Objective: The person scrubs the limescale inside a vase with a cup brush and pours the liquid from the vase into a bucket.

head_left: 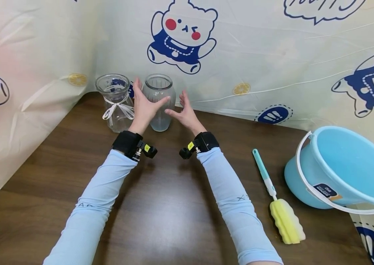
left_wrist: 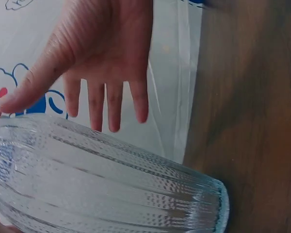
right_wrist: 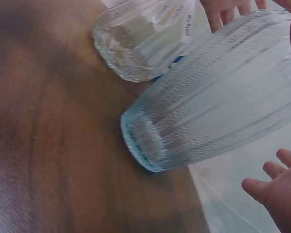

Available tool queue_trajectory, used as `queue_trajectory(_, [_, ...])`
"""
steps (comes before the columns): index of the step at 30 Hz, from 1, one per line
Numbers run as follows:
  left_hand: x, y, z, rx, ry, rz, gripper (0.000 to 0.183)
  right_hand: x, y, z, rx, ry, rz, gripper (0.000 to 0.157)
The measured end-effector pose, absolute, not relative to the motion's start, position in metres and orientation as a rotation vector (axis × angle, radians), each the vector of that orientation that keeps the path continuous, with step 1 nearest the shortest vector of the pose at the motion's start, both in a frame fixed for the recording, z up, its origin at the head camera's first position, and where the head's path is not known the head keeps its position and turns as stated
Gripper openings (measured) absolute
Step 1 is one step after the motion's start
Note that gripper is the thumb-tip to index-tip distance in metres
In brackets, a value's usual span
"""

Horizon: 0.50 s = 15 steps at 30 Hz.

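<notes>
A ribbed, textured glass vase (head_left: 161, 114) stands upright at the back of the table, between my two hands. My left hand (head_left: 145, 110) is at its left side, thumb and fingers spread wide, and the thumb crosses in front of the glass. On the right side my right hand (head_left: 187, 116) is also spread, its thumb pointing at the vase. Neither hand grips it; whether a fingertip touches it I cannot tell. Textured glass of the vase (left_wrist: 111, 179) fills the lower part of the left wrist view. In the right wrist view the vase (right_wrist: 199, 107) appears slanted, its thick base on the wood.
Left of the vase stands a clear glass jar (head_left: 118, 119) with a white ribbon bow. A yellow sponge brush (head_left: 286, 221) with a teal handle lies at right, beside a light blue bucket (head_left: 297, 180) with a white handle. Printed cloth (head_left: 250, 48) hangs behind the wooden table (head_left: 170, 206).
</notes>
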<state>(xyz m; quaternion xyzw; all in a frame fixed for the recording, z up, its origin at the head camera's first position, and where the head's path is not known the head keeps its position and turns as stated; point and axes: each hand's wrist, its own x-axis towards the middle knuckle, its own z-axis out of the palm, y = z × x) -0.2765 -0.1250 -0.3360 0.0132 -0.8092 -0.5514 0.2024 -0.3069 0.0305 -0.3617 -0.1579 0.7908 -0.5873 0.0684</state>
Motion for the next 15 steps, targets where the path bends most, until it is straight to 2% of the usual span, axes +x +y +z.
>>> queue_trajectory(9, [-0.282, -0.131, -0.349, 0.128, -2.340, -1.604, 0.112, -0.306, 0.016, -0.375, -0.523, 2.397, -1.747, 0.095])
queue_trajectory(15, [-0.285, -0.133, -0.353, 0.120, -2.369, -1.632, 0.108, -0.302, 0.012, -0.365, -0.540, 2.363, -1.783, 0.089])
